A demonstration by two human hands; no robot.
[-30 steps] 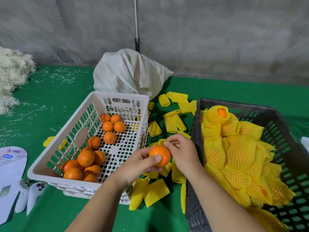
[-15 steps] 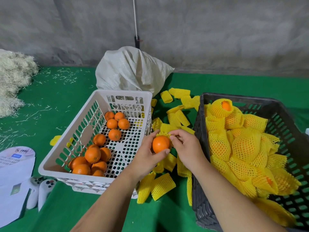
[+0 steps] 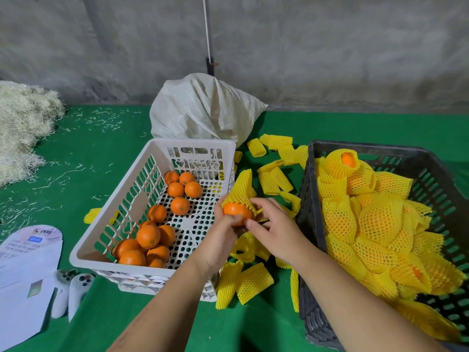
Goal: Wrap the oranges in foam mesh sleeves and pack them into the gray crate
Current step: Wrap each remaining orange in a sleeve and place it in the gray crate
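Observation:
My left hand grips an orange from below, between the two containers. A yellow foam mesh sleeve sits over the orange's top and stands up behind it. My right hand pinches the sleeve's lower edge at the orange's right side. The white basket on the left holds several bare oranges. The gray crate on the right is piled with sleeved oranges. Loose sleeves lie on the green cloth between them.
A white sack stands behind the basket. Pale straw is heaped at the far left. Paper cards and two white controllers lie at the front left. More empty sleeves are scattered near the crate's far corner.
The orange was bare in my hands; now a mesh sleeve is pulled over its top. My right hand shifted from the orange's top to the sleeve's edge.

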